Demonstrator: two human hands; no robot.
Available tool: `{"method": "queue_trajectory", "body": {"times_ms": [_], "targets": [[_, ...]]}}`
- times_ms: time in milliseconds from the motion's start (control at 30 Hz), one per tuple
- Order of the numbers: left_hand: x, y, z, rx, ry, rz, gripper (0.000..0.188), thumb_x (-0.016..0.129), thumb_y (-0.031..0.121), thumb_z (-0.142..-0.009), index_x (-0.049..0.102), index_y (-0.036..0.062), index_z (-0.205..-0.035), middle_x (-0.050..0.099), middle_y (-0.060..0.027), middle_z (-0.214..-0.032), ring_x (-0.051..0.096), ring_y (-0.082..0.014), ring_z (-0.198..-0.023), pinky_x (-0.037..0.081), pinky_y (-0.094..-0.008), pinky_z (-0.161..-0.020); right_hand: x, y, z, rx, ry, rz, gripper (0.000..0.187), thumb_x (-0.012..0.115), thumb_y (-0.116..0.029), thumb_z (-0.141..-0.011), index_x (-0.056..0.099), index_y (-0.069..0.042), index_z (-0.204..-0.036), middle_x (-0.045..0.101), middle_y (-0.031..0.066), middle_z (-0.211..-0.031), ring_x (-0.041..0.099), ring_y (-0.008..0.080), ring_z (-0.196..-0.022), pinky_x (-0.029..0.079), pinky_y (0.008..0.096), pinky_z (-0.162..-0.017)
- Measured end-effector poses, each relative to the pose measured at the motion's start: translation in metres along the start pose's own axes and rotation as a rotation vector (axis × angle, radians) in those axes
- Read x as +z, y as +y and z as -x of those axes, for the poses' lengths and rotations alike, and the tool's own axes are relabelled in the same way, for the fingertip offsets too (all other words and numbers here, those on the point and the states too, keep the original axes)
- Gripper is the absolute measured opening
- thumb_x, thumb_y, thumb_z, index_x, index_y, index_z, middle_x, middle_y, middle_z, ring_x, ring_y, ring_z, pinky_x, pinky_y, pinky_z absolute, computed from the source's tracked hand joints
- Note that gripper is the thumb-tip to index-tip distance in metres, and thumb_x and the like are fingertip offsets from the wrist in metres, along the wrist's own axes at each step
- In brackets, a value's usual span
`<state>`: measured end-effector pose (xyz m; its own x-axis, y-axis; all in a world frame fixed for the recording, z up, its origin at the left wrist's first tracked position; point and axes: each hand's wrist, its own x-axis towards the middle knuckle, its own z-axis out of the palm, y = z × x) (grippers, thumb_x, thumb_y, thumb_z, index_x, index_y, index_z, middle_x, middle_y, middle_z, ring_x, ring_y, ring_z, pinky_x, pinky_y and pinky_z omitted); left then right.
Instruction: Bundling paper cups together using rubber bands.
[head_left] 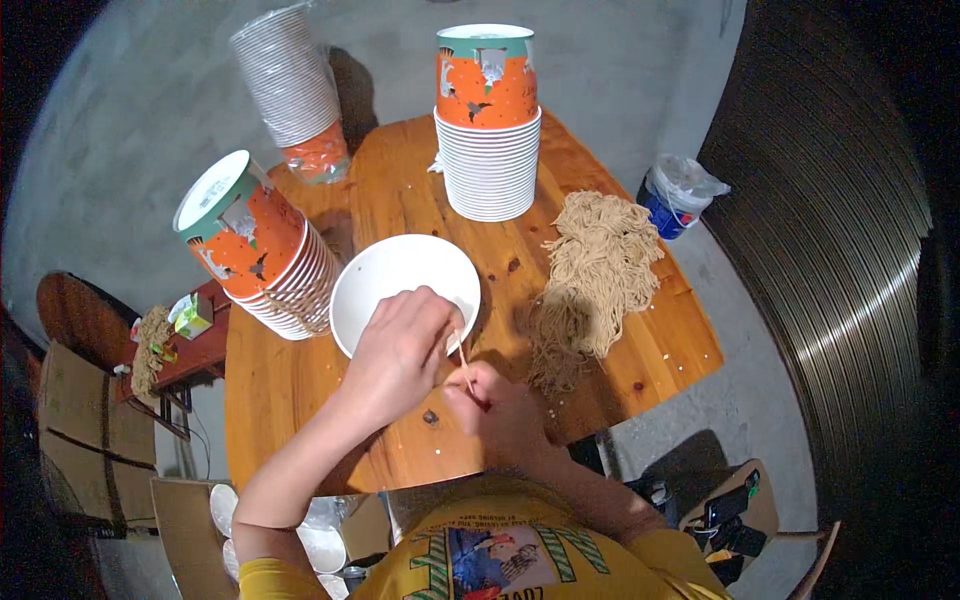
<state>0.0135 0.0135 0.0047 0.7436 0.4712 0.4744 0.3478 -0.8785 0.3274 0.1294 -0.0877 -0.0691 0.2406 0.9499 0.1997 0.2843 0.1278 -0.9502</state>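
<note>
Your left hand (400, 345) sits curled over the near rim of the white bowl (405, 290), fingers bunched together at the rim; can't tell for sure whether they pinch the cord or the rim itself. Your right hand (500, 405) is closed in a pinch on a short length of tan cord (462, 365), which runs up from those fingertips toward the left hand.

Step in hand, as I read it: working one strand of cord at the bowl's rim, probably fixing or threading it there. My guess at the next move: keep the strand taut between both hands and hold the bowl steady while the end gets seated. It's thin and short, so a loose pinch loses it.

The bowl: plain white inside, empty, upright on the wooden counter (300, 400), near the centre, just in front of you. The cord looks stiff enough to stand straight between the hands.

Around it:
- loose heap of the same tan cord (598, 275) on your right, apart from the bowl
- tilted stack of orange-printed bowls (255, 250) on your left, close to the bowl
- upright stack (488, 130) beyond it
</note>
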Motion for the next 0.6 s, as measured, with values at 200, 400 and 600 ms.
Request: {"method": "queue_trajectory", "body": {"times_ms": [200,400,600], "targets": [[0.006,0.019,0.051,-0.249,0.436,0.15,0.009,0.055,0.001,-0.085,0.051,0.0003,-0.093,0.052,-0.0122,-0.084,0.054,-0.024,-0.077,0.043,-0.0307,-0.067,-0.012,0.007,0.025,-0.191,-0.137,0.132,0.017,0.056,-0.019,-0.088,0.059,-0.004,-0.095,0.059,0.0116,-0.075,0.058,0.0228,-0.065,0.047,0.0335,-0.061],[0.025,0.043,0.067,-0.831,0.18,0.912,0.018,0.048,0.016,-0.095,0.055,0.0013,-0.102,0.057,-0.0005,-0.086,0.051,-0.007,-0.08,0.043,-0.0221,-0.07,-0.009,0.001,0.038,-0.214,-0.215,0.228,0.017,0.052,-0.019,-0.09,0.058,-0.004,-0.094,0.059,0.0166,-0.082,0.06,0.0334,-0.079,0.047,0.0388,-0.067],[0.038,0.027,0.067,-1.029,0.038,1.549,0.02,0.048,0.017,-0.094,0.058,0.0012,-0.099,0.063,-0.0045,-0.089,0.059,-0.0101,-0.08,0.046,-0.0211,-0.071,0.001,-0.003,0.037,-0.253,-0.245,0.112,0.014,0.053,-0.018,-0.09,0.057,-0.004,-0.09,0.058,0.0165,-0.082,0.061,0.0327,-0.078,0.048,0.0397,-0.067]]}}
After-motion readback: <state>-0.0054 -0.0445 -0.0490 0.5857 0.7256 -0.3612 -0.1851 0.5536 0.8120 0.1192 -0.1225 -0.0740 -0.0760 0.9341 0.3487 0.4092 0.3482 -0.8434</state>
